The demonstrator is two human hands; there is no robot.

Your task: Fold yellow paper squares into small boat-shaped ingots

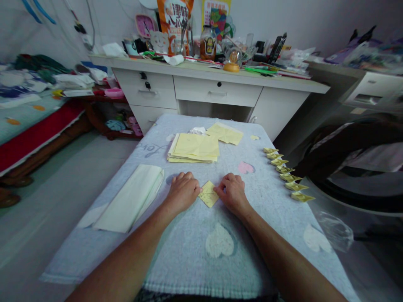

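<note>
So at the left there's a folded pale cloth-or-paper bundle (132,197) lying flat on the cloth-covered surface (189,256). Next, the left hand (183,191) has its grip pinched on the left corner of a small folded yellow paper (208,193) — that piece lies like a diamond between both hands. Just beyond them sits a stack of yellow sheets (195,147), pretty uneven. The right hand (233,191) has its fingertips at the paper's right corner — can't tell if they're pinching. Over at the right edge, a row of folded yellow paper pieces (288,176).
</note>
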